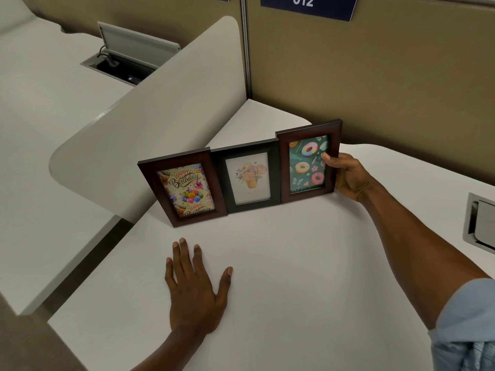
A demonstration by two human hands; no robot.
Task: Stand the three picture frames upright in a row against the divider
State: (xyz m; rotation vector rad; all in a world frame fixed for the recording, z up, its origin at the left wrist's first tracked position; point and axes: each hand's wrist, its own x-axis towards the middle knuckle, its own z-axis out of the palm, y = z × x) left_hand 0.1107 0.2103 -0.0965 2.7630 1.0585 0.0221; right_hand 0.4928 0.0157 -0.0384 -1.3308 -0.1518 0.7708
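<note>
Three picture frames stand upright side by side on the white desk [281, 263]. The brown birthday frame [184, 187] is at the left, close to the curved white divider [150, 124]. A black flower frame [247, 176] stands in the middle. The brown donut frame [309, 162] is at the right, and my right hand [348, 175] grips its right edge, thumb on the front. My left hand [195, 285] lies flat on the desk in front of the birthday frame, fingers spread, holding nothing.
A tan partition wall [375, 76] with a blue "012" sign [308, 4] rises behind the frames. A cable hatch [479, 223] is set in the desk at the right edge. Another open hatch [128, 54] sits on the neighbouring desk at the left.
</note>
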